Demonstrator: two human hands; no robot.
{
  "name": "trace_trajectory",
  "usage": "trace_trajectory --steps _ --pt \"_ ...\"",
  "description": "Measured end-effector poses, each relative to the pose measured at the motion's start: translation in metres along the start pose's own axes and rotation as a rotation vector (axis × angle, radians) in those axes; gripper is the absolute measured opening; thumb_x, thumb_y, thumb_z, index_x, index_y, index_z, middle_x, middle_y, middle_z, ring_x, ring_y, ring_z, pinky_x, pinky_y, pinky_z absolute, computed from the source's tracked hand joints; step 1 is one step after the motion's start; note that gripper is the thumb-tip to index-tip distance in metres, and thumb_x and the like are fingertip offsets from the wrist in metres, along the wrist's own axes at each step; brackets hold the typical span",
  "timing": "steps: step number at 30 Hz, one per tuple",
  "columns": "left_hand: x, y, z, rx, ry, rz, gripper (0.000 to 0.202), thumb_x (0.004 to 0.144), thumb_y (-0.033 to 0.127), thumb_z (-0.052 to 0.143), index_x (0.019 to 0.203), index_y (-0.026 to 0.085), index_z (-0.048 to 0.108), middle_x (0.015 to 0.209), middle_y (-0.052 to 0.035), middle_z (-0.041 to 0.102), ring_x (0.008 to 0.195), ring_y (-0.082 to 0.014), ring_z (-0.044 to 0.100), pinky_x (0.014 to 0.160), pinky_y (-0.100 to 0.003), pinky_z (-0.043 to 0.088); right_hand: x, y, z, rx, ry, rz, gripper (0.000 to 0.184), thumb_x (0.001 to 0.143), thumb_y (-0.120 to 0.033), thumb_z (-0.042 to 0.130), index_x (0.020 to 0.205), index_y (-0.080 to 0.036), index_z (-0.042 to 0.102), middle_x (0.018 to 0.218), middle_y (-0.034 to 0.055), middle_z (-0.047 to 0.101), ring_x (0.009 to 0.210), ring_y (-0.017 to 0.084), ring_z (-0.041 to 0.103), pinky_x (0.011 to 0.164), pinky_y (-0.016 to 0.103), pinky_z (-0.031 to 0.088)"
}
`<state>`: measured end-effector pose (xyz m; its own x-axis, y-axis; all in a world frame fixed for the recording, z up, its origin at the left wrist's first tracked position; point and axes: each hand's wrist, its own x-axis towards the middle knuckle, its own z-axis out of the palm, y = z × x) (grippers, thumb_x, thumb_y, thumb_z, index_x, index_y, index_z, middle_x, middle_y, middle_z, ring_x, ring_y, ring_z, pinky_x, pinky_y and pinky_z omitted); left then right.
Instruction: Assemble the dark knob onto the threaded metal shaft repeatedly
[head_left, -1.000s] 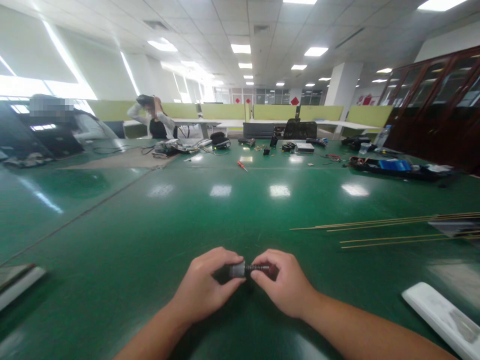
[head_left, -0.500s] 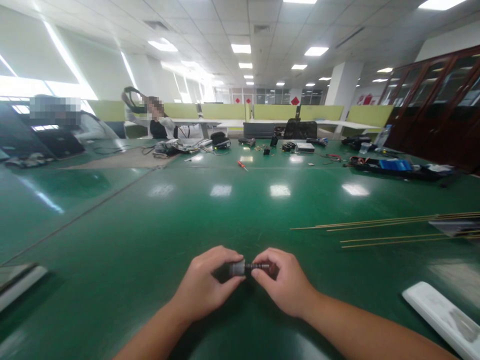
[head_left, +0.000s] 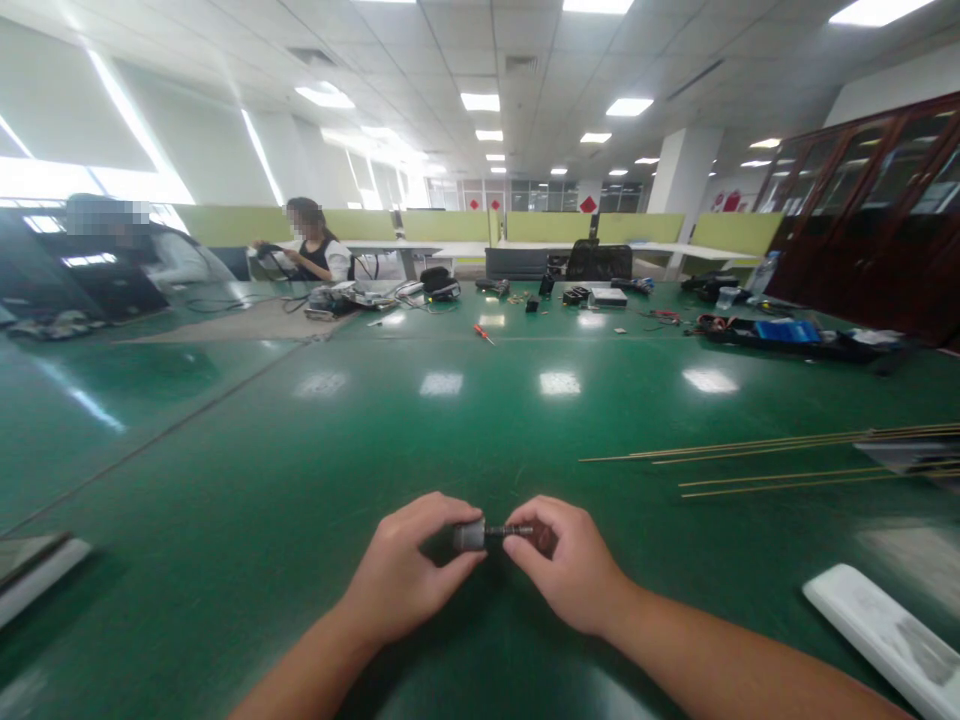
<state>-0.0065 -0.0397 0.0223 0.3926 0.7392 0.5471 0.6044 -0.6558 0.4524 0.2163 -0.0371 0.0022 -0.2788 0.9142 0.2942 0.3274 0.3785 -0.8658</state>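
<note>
Both my hands meet low in the middle, just above the green table (head_left: 480, 420). My left hand (head_left: 405, 575) pinches a small grey metal cylinder (head_left: 470, 536) between thumb and fingers. A dark threaded bolt (head_left: 510, 530) sticks out of the cylinder to the right. My right hand (head_left: 570, 570) is closed on the bolt's far end, which its fingers hide.
Thin brass rods (head_left: 765, 445) lie at mid right. A white flat device (head_left: 885, 635) rests at the lower right, a flat tray edge (head_left: 37, 565) at the lower left. Tools, cables and a red screwdriver (head_left: 484, 333) clutter the far side, where two people (head_left: 307, 250) sit.
My hands stay almost still on the cylinder and bolt. The person at the far side has lowered their arms from their head to the table.
</note>
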Motion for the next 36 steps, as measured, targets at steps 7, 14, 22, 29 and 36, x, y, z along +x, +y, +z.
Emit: trace_trajectory --steps 7,14,22,29,36 --pt "0.0010 0.0005 -0.0026 0.009 0.007 0.002 0.022 0.082 0.022 0.074 0.103 0.022 0.071 0.094 -0.0043 0.076 0.084 -0.0183 0.072 0.078 -0.029 0.058 0.0012 0.0003 0.0005 0.005 0.005 0.010 0.006 0.083 -0.018 0.068 0.087 -0.019 0.073 0.074 -0.0006 0.063 0.065 0.014 0.055 0.059 0.024 0.042" --pt "0.0011 -0.0013 -0.0031 0.008 0.007 -0.002 0.023 0.081 0.021 0.075 0.104 0.023 0.071 0.094 -0.0030 0.076 0.085 -0.0177 0.072 0.078 -0.027 0.058 0.0010 0.0006 -0.0007 0.020 0.011 0.018 0.006 0.084 -0.019 0.067 0.087 -0.019 0.072 0.074 -0.0008 0.062 0.064 0.014 0.055 0.060 0.024 0.041" --pt "0.0017 -0.0009 -0.0033 0.004 0.010 -0.010 0.023 0.081 0.021 0.075 0.104 0.023 0.070 0.095 -0.0024 0.075 0.086 -0.0173 0.072 0.080 -0.027 0.057 0.0006 0.0006 -0.0005 0.039 0.020 0.018 0.005 0.084 -0.021 0.069 0.087 -0.018 0.072 0.073 -0.0011 0.062 0.065 0.014 0.055 0.061 0.024 0.042" --pt "0.0003 -0.0026 -0.0032 0.007 0.019 -0.009 0.024 0.080 0.020 0.076 0.103 0.024 0.071 0.096 -0.0014 0.076 0.087 -0.0166 0.072 0.080 -0.026 0.057 0.0009 0.0019 0.0006 0.040 0.031 0.030 0.005 0.084 -0.022 0.069 0.087 -0.018 0.072 0.073 -0.0014 0.062 0.064 0.013 0.054 0.060 0.024 0.041" --pt "0.0002 -0.0032 -0.0038 0.007 0.020 -0.004 0.026 0.081 0.020 0.076 0.105 0.025 0.070 0.097 -0.0010 0.075 0.087 -0.0161 0.072 0.080 -0.026 0.057 0.0017 0.0017 0.0001 0.038 0.035 0.043 0.007 0.084 -0.023 0.069 0.087 -0.018 0.072 0.073 -0.0013 0.062 0.064 0.013 0.054 0.060 0.024 0.041"
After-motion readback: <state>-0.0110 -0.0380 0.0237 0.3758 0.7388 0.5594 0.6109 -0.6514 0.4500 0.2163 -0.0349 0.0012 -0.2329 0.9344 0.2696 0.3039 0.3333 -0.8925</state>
